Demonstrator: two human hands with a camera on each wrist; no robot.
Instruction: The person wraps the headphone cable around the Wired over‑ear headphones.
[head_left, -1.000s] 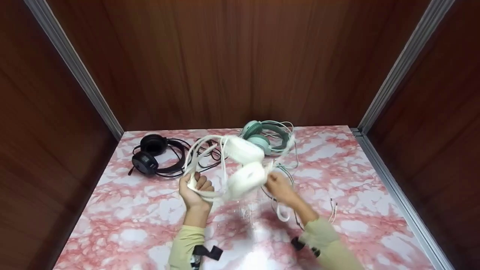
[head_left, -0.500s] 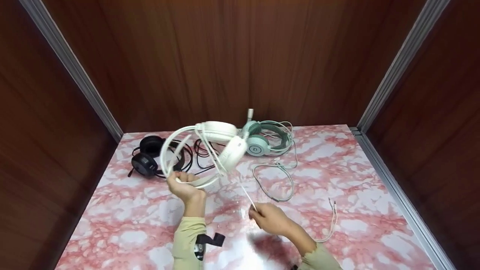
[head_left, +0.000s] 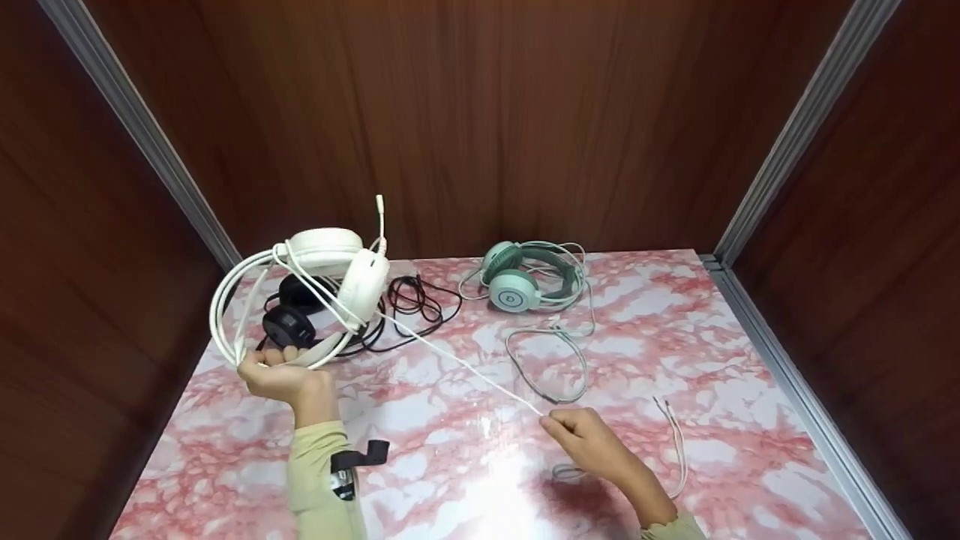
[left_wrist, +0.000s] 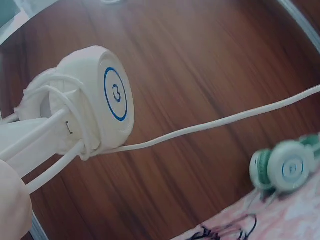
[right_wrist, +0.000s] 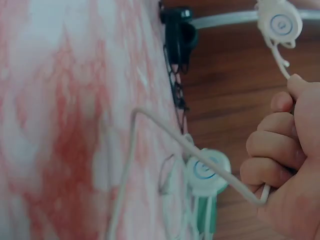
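My left hand (head_left: 281, 379) grips the headband of a white headset (head_left: 364, 285), holding it up over the left of the table. Cable is looped around its ear cups, and a thin microphone boom points up. In the left wrist view one ear cup (left_wrist: 112, 97) bears a blue ring logo. My right hand (head_left: 589, 442) holds the white cable (head_left: 465, 364), which stretches straight from the headset. In the right wrist view, curled fingers (right_wrist: 272, 145) wrap the cable, and its loose part hangs below the fist. Two plug ends (head_left: 667, 409) lie on the table at the right.
A black headset (head_left: 289, 326) lies behind the white one, partly hidden, with its black cable (head_left: 420, 304) tangled beside it. A green headset (head_left: 514, 291) sits near the back wall, its cable (head_left: 585, 367) looped in front. Brown panels (head_left: 480, 127) enclose the marbled table (head_left: 420, 457).
The white headset has moved left and up in my left hand. My right hand has gone from beside the ear cups to the lower right, drawing out a long length of cable.
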